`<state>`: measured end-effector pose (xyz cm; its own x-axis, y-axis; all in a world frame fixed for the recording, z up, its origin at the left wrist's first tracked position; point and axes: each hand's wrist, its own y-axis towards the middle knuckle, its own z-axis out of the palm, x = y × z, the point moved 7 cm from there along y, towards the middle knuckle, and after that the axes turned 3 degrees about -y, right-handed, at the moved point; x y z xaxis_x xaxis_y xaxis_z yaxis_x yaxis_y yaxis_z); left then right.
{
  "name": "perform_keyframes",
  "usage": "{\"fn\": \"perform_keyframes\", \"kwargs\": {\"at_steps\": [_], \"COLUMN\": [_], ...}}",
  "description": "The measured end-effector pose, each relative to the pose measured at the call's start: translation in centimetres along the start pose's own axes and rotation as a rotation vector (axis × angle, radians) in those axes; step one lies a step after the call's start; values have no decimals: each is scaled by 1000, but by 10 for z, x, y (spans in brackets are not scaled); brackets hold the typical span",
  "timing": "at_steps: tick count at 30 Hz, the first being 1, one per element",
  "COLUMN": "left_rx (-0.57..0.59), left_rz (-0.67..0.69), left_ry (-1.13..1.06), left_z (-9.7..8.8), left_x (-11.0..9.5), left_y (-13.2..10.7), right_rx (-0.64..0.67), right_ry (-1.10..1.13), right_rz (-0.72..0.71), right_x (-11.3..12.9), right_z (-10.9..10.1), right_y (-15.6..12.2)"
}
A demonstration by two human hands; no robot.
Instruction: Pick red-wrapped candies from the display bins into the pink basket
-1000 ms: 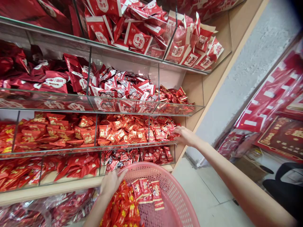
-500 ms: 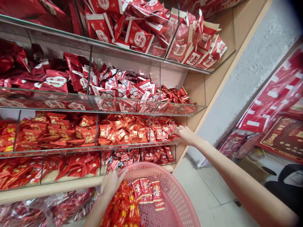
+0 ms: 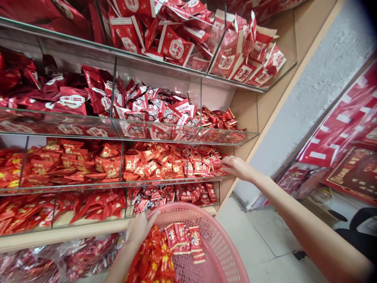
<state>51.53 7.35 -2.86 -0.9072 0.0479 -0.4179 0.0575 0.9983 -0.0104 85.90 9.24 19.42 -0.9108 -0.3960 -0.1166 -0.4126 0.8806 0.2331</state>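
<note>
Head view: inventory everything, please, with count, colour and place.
Shelves: four tiers, tan and glass, left and centre
Shelf packets: many, mostly red, every tier
Basket: one, pink, bottom centre
Basket packets: many, red, in basket
Bagged goods: count unclear, red, under shelves
Wall: one, grey, right
Packs: several, red and white, far right
Panel: one, maroon, right edge
Carton: one, brown, right
Dark object: one, black, lower right
Floor: tiled, pale, lower right
Left hand: one, bare, on basket rim
Right hand: one, bare, third tier's right end
</note>
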Motion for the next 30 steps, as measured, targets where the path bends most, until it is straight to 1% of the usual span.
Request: {"fn": "perform_keyframes", "kwargs": {"at_steps": [6,8,11,13,14,16,17,18,19,21,23,24,25,26,27,28,30], "left_rx": [0,2,-3,-7,-9,-5,0,4,7,9,14,17,17,15,12,10,8], "left_rz": [4,8,17,20,18,10,7,5,5,4,0,-2,-6,-10,-13,-15,-15], "left_ry": [26,25,9,0,0,13,25,39,53,69,58,48,40,35,33,33,33], "left_z": [0,0,0,1,1,1,1,1,1,1,1,2,2,2,2,2,3], "left_x": [-2,-2,-1,-1,-1,0,-1,-1,-1,-2,-2,-2,-1,-1,0,0,1], "left_y": [-1,-1,-1,0,0,0,0,0,0,0,0,0,0,0,0,0,0], "right_rx": [-60,-115,-217,-271,-288,-289,-262,-213,-156,-58,41,90,101,115,129,137,142], "right_ry": [22,56,182,292,356,532,653,790,927,1134,1255,1265,1237,1193,1142,1098,1003], "right_rz": [34,58,154,215,234,254,257,256,258,314,413,477,549,589,614,623,638], "right_x": [-9,-10,-9,1,9,33,48,65,83,116,143,153,159,164,168,170,172], "right_z": [-20,-28,-43,-51,-53,-48,-38,-22,-2,51,114,145,172,195,213,227,245], "right_y": [-10,-13,-23,-34,-39,-51,-56,-61,-67,-81,-98,-107,-117,-125,-131,-136,-142]}}
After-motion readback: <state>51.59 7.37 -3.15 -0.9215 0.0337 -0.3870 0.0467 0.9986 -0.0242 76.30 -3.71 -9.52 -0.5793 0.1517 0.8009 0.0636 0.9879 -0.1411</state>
